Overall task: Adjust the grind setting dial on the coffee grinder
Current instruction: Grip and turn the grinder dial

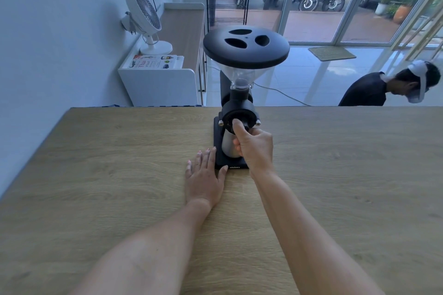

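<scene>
The grind setting dial [236, 119] faced the person on the coffee grinder [239, 93], mid-table [119, 163]. The right hand [254, 146] pinched its knob; the left hand [203, 175] lay flat, touching the base. Overturning could overshoot the setting, or 1 hard twist might shift the grinder.

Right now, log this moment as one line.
right hand: gripping dial | left hand: flat on table, beside grinder base
</scene>
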